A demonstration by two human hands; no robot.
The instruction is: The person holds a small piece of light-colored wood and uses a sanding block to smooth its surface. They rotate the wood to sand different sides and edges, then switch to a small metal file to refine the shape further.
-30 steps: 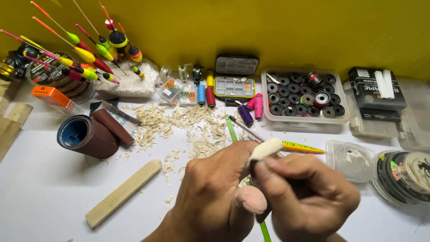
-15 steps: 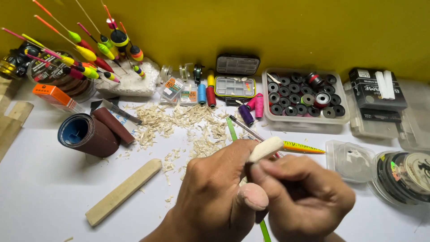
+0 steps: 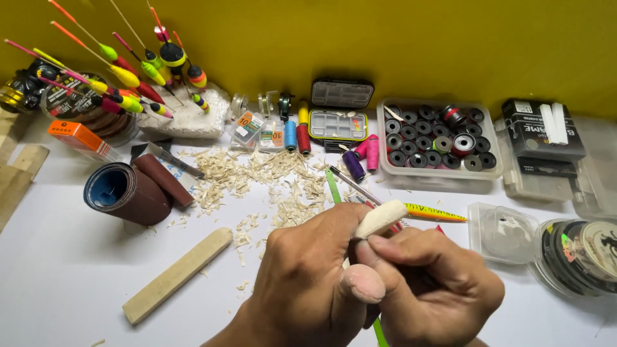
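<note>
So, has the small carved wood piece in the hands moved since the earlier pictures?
No. The wood piece sits in the same spot, its tip just left of the yellow lure, held by both hands.

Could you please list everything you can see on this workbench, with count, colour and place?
carved wood piece: one, pale, gripped by both hands
wood stick: one, pale, front left
wood shavings: a scatter, pale, centre
sandpaper rolls: two, brown, left
fishing floats: several, yellow, red and orange, back left
thread spools: several, blue, red, purple, pink, centre back
small tackle box: one, yellow-rimmed, centre back
clear tray of bobbins: one, mostly black bobbins, back right
fishing lure: one, yellow-orange, beside the hands
line spools: a stack, dark, right
left hand: one, front
right hand: one, front
</note>
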